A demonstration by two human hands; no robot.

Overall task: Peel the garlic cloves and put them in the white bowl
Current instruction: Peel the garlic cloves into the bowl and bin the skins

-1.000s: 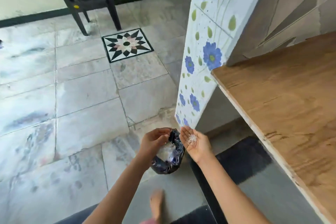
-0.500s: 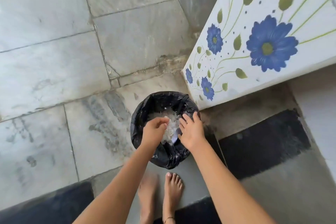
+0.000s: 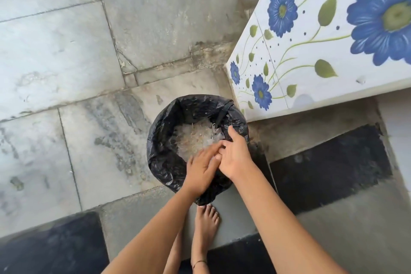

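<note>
**Q:** Hands gripping anything?

**A:** No. The left hand (image 3: 203, 168) and right hand (image 3: 236, 154) are both flat with the fingers straight. The left fingertips touch the right fingers. Nothing is pinched that I can see. If a flake is caught between the palms, I cannot tell.

**Q:** Where is the garlic matter?

**A:** The peels (image 3: 195, 138) lie as a pale loose heap inside the bag (image 3: 164, 162), right below and beyond the fingertips.

**Q:** Which way do they point? Any long axis?

**A:** None that I can read. The flakes are small and blurred and lie every which way. The heap itself is roughly round, like the bag's mouth.

**Q:** And the hands' direction?

**A:** The left fingers run up and right, and the right fingers run left across them. The right thumb points away, over the far rim.

**Q:** Edges?

**A:** The bag's far right rim sits just beside the lower corner of the panel (image 3: 311, 55), which is white with blue flowers. A bare foot (image 3: 205, 224) stands just beside the near rim. A dark mat (image 3: 329, 162) lies to the right, near the bag. Another dark patch sits well apart at the lower left.

**Q:** Room to move?

**A:** The floor (image 3: 66, 51), grey stone tiles, runs open to the left of the bag and beyond it. The right side is hemmed in by the panel.
</note>
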